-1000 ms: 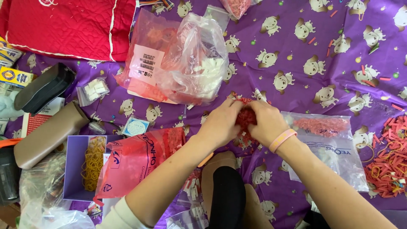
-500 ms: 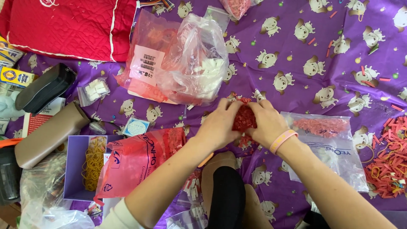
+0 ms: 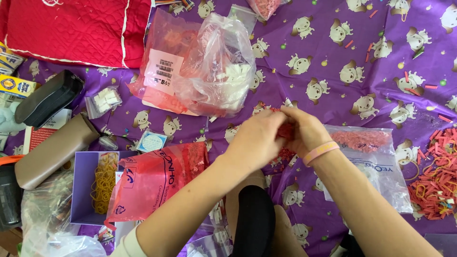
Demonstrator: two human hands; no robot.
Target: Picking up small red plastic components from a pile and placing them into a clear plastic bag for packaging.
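Both hands meet above the purple printed cloth (image 3: 333, 62). The left hand (image 3: 254, 140) and right hand (image 3: 309, 133) have their fingers closed together on a small bundle of red strips (image 3: 285, 131), held between them just above the cloth. A pink wristband (image 3: 321, 152) sits on the right wrist. A clear zip bag of red pieces (image 3: 366, 152) lies just beside the right hand. A red plastic bag (image 3: 152, 183) lies near the left forearm, beside a purple box of yellow rubber bands (image 3: 102, 183). A loose pile of red strips (image 3: 438, 183) lies at the right edge.
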